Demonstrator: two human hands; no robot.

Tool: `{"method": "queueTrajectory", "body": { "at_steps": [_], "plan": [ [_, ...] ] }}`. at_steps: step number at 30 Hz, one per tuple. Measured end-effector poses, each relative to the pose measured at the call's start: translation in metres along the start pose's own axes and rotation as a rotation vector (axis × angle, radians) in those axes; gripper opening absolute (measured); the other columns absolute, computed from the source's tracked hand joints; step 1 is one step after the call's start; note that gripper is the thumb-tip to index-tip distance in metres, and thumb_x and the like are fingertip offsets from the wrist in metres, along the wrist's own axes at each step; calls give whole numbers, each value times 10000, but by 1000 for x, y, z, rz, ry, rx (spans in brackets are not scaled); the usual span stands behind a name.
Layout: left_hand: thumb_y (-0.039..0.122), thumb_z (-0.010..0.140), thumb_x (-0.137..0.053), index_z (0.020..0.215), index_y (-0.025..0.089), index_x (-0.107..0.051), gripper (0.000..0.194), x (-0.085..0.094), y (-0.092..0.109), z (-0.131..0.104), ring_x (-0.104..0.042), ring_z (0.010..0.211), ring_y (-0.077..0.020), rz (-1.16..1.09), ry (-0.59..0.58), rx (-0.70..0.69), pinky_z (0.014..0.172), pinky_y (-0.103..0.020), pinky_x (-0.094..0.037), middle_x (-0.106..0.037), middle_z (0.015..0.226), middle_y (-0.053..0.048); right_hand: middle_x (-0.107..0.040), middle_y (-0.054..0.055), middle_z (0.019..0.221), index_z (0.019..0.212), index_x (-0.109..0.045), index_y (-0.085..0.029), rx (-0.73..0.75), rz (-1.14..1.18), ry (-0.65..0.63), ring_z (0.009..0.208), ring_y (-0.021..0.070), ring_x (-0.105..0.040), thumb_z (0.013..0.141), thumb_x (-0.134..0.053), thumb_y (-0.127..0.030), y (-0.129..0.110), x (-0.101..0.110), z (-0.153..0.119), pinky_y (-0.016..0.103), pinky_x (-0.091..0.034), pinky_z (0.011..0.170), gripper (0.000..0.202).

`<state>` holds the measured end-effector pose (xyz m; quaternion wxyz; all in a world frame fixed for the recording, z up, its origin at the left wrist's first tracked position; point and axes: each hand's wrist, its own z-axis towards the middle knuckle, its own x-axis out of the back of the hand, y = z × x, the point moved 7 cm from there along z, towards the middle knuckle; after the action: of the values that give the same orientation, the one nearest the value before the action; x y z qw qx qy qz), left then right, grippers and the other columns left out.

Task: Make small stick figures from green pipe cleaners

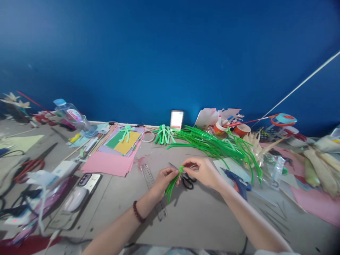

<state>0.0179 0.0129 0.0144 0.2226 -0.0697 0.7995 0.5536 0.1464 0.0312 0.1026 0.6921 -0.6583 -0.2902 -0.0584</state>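
Observation:
My left hand (163, 179) pinches a small bundle of bright green pipe cleaners (171, 189), whose loose ends hang down toward me. At the top of the bundle, the fingertips of my right hand (202, 172) are closed on its lumpy, twisted end. Black-handled scissors (189, 182) lie on the table just behind and below my hands. A clear ruler (159, 209) rests partly under my left wrist. Beyond my hands stand lighter green pipe-cleaner shapes (164, 133), and a long heap of green pipe cleaners (209, 142) stretches to the right.
A lit phone (176, 120) leans on the blue wall. To the right are a blue glue gun (237, 181) and orange cups (241, 129). To the left are pink paper sheets (108, 163), another phone with a white earbud case (75, 199), red-handled scissors (28, 170) and a bottle (73, 115).

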Motion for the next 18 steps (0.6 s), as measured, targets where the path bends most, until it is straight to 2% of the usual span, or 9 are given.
{"method": "queueTrajectory", "body": {
  "at_steps": [12, 18],
  "plan": [
    [394, 589, -808, 685, 139, -661, 309, 8, 2, 1, -534, 508, -90, 0, 85, -61, 539, -211, -421, -614, 564, 8, -720, 44, 800, 803, -676, -171, 4, 5, 11, 755, 175, -669, 742, -600, -258, -1, 1, 1, 257, -533, 714, 131],
    [397, 558, -822, 654, 140, -657, 320, 10, 2, 1, -535, 512, -92, 10, 124, -66, 536, -210, -410, -619, 555, 4, -723, 44, 798, 796, -678, -177, 15, 9, 21, 747, 181, -671, 741, -604, -276, 0, 0, 1, 271, -538, 715, 136]
  ]
}}
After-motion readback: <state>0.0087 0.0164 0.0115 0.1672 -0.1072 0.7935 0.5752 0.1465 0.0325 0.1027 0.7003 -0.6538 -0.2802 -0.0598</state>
